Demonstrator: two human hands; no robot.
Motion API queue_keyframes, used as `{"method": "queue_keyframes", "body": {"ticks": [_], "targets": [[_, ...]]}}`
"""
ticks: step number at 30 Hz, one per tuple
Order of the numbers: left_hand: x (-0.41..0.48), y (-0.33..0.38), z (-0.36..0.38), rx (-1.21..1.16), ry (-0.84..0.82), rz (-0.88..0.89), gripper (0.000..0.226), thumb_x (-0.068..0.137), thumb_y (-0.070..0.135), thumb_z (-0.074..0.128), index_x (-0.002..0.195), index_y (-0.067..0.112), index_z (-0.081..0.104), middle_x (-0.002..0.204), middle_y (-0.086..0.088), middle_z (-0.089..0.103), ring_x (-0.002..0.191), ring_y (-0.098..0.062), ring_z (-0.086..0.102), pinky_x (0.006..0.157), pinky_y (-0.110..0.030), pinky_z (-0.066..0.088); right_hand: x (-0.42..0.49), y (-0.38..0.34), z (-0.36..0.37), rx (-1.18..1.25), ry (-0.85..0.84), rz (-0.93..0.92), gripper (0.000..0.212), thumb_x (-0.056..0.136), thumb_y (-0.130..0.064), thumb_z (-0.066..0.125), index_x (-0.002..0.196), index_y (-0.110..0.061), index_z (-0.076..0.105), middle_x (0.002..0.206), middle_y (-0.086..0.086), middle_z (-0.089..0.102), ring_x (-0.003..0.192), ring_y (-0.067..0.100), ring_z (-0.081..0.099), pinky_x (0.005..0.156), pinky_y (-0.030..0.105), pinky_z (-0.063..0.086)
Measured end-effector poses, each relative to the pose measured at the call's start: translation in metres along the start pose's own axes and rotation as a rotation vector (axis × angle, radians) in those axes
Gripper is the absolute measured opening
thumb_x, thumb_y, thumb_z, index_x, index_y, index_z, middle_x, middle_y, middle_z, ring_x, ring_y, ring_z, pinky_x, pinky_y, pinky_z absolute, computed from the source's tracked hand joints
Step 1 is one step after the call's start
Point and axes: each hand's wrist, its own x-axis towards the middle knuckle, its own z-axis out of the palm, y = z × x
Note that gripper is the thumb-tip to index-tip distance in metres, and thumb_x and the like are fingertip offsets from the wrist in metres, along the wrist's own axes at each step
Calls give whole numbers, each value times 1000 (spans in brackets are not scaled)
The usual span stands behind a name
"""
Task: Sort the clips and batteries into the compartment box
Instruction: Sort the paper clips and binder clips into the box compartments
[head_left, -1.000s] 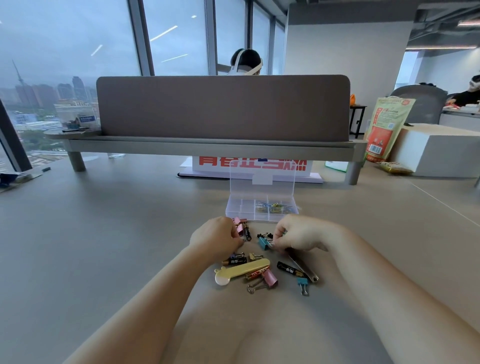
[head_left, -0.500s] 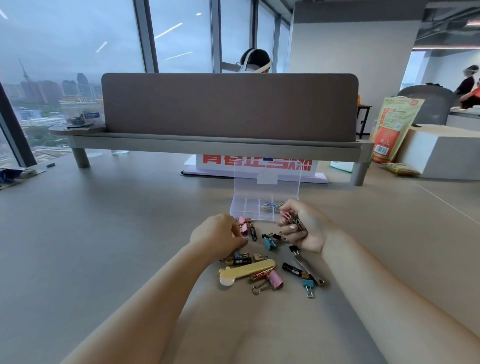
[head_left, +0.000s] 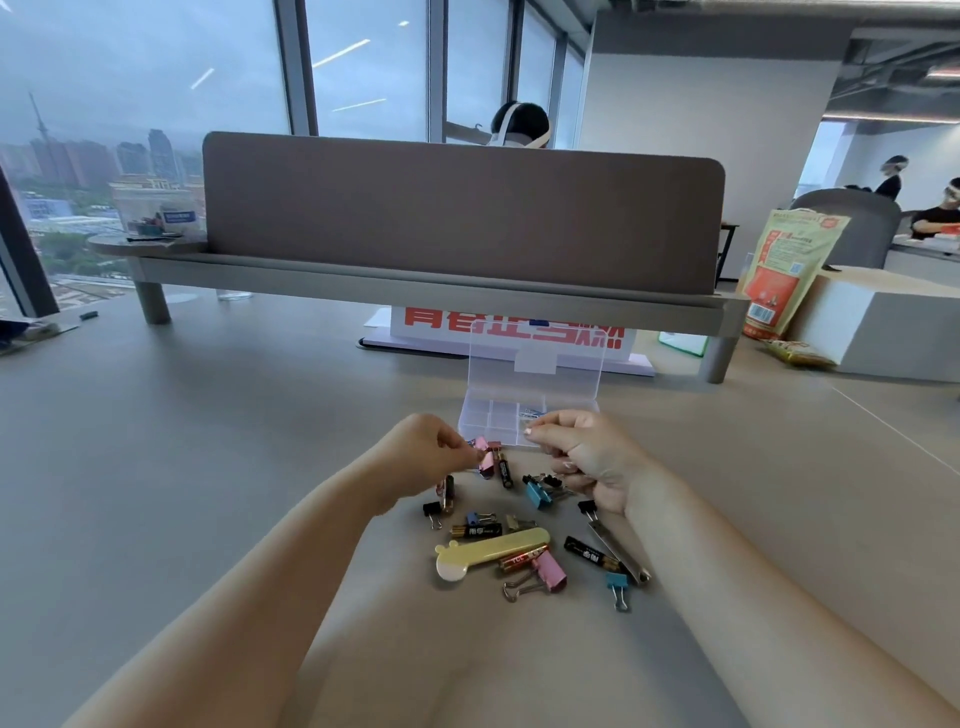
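A clear compartment box stands open on the table, lid upright, with a few clips in a right compartment. In front of it lies a pile: several batteries, such as a black one and a red one, and binder clips, among them a blue one. My left hand pinches a pink binder clip at the pile's far edge. My right hand is curled at the box's front edge, thumb against forefinger; the clips in it are mostly hidden.
A yellow case and a metal nail clipper lie among the pile. Behind the box stand a red-lettered sign and a brown desk divider. An orange bag and white block sit at right.
My right hand picked clips out of the pile and carried them up to the box's front edge. My left hand took hold of the pink clip and lifted slightly.
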Motion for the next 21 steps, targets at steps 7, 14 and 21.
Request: {"method": "queue_keyframes", "body": {"ticks": [7, 14, 21], "targets": [[16, -12, -13, -977, -85, -255, 25, 88, 16, 48, 66, 19, 37, 47, 7, 28, 34, -5, 20, 29, -11, 14, 6, -6, 12, -425, 23, -113, 19, 78, -27, 75, 90, -14, 68, 79, -1, 62, 63, 7, 51, 51, 15, 40], [32, -22, -8, -1198, 1, -207, 14, 79, 11, 40, 67, 16, 34, 54, -1, 41, 35, -5, 22, 29, -12, 14, 25, 1, 17, -834, -94, -233, 36, 71, -42, 78, 98, -21, 69, 90, 6, 61, 80, 16, 54, 71, 30, 42], [31, -19, -5, -1174, -8, -208, 17, 81, 7, 42, 69, 16, 33, 58, -2, 43, 37, -4, 23, 29, -13, 16, 27, 4, 23, -942, -81, -284, 30, 78, -40, 72, 100, -21, 66, 97, 3, 63, 87, 19, 57, 77, 34, 47]]}}
